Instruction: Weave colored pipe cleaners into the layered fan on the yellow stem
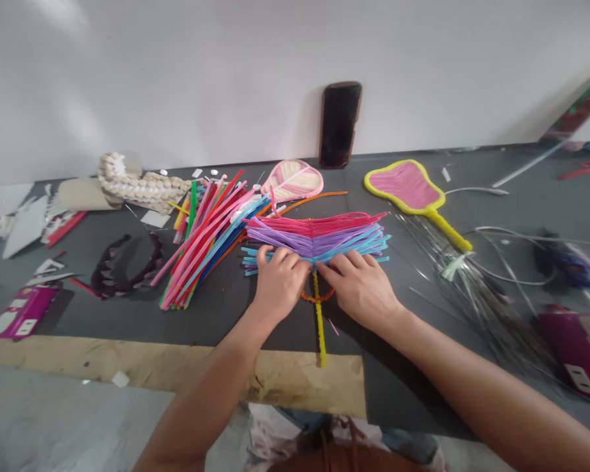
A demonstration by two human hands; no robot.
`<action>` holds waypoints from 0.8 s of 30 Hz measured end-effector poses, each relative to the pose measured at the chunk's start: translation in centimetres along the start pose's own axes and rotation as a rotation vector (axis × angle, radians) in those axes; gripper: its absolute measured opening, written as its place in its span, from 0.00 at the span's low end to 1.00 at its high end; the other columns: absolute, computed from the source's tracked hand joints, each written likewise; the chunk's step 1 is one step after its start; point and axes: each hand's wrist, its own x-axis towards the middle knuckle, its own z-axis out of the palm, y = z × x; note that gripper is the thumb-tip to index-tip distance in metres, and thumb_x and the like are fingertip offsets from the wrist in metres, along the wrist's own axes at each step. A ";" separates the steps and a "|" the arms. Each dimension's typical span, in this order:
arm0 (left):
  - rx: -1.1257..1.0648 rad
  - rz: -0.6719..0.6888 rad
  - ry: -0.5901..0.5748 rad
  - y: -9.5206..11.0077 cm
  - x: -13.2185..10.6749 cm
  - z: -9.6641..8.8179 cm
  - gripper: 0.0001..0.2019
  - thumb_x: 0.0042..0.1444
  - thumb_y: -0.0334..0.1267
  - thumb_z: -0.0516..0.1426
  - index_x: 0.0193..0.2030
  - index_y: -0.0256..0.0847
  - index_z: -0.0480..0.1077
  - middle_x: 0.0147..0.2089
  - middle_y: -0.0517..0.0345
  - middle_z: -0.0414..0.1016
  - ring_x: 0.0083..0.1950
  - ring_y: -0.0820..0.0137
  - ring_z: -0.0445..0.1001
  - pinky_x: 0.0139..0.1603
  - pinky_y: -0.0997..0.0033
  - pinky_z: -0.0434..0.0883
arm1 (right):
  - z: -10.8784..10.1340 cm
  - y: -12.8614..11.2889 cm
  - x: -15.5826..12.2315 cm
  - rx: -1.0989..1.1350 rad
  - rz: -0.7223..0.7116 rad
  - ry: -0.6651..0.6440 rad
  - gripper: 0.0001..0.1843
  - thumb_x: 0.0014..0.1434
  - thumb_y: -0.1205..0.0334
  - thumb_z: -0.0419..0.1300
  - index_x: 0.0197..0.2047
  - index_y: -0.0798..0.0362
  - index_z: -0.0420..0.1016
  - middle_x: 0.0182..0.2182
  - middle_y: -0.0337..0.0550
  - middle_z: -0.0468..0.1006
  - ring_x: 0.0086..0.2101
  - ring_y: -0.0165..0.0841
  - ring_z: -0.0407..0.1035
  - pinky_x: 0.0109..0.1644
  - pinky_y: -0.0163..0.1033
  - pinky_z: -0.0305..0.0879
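Pinching the pipe cleaners [314,237] together, the left hand [279,283] and right hand [358,288] nearly meet below the fan, which lies at twelve o'clock on the table [216,321]! Light, bendy stuff, best held at its middle.

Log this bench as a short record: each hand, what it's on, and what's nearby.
left hand: on the lower edge of a pink, purple and blue pipe-cleaner fan
right hand: on the same fan's lower edge
below hands: yellow pipe cleaner
left of fan: heap of multicoloured pipe cleaners
right of fan: pink paddle with yellow rim
against wall: dark phone
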 end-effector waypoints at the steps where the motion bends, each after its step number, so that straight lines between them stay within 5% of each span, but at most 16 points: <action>1: 0.000 0.000 -0.001 0.0 0.0 0.0 0.09 0.65 0.35 0.53 0.35 0.44 0.73 0.34 0.59 0.77 0.44 0.64 0.69 0.53 0.52 0.54 | -0.1 0.0 -0.1 -0.005 -0.005 -0.003 0.17 0.62 0.70 0.54 0.51 0.51 0.76 0.35 0.46 0.75 0.37 0.39 0.60 0.38 0.44 0.49; 14: -0.094 0.087 -0.059 -1.4 -0.3 -1.2 0.09 0.64 0.36 0.54 0.42 0.45 0.76 0.41 0.55 0.78 0.47 0.64 0.71 0.51 0.58 0.65 | -0.4 0.1 -0.4 -0.002 0.003 -0.080 0.17 0.61 0.70 0.54 0.52 0.52 0.76 0.37 0.48 0.76 0.39 0.40 0.61 0.39 0.45 0.49; 19: 0.024 0.151 -0.128 0.2 -1.4 -2.2 0.20 0.65 0.46 0.52 0.60 0.42 0.68 0.66 0.46 0.65 0.68 0.53 0.59 0.69 0.37 0.48 | -0.4 0.2 -0.3 0.013 0.009 -0.109 0.17 0.62 0.68 0.54 0.53 0.52 0.76 0.38 0.48 0.76 0.39 0.40 0.62 0.40 0.45 0.51; 24: 0.051 0.110 -0.246 1.1 -2.4 -1.0 0.33 0.64 0.58 0.45 0.68 0.39 0.58 0.71 0.45 0.57 0.72 0.54 0.52 0.69 0.31 0.42 | -0.4 0.2 -0.4 0.034 0.019 -0.100 0.16 0.62 0.67 0.55 0.52 0.52 0.76 0.38 0.48 0.77 0.40 0.41 0.62 0.40 0.45 0.53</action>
